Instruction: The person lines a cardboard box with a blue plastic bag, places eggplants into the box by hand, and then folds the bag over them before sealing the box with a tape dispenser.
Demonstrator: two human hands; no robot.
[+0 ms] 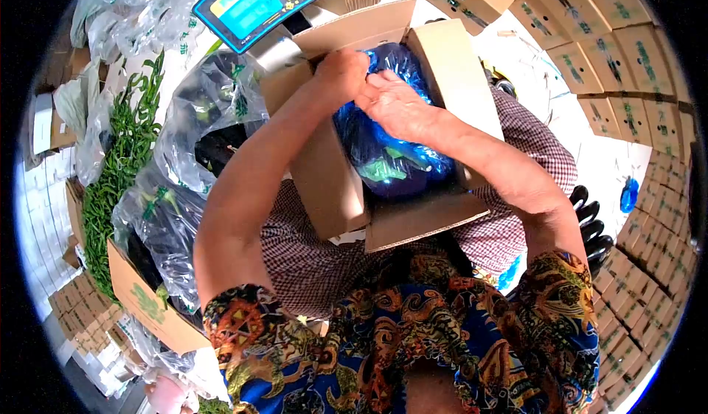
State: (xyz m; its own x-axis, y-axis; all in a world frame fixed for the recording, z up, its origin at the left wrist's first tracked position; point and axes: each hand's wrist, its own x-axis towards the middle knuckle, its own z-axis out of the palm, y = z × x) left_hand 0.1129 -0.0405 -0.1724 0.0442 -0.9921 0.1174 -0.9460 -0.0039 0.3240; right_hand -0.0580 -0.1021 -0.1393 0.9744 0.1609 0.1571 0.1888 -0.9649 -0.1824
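Observation:
An open cardboard box (324, 192) stands between my knees with its flaps folded outward. Inside lies a shiny blue plastic bag (420, 82), wrapped around dark eggplants (398, 181); a green stem end shows through the film. My left hand (343, 73) is closed on gathered film at the top of the bag, beside the far left corner of the box. Right against it, my right hand (394, 105) has its fingers drawn together on the same film. The fingertips meet, and the exact pinch between them is partly hidden.
A scale display (254, 8) rises behind the box. Green peppers (122, 163) and clear plastic bags (166, 207) lie on the left. Stacked cartons (612, 52) line the right. Loose dark eggplants (592, 229) sit beside my right elbow.

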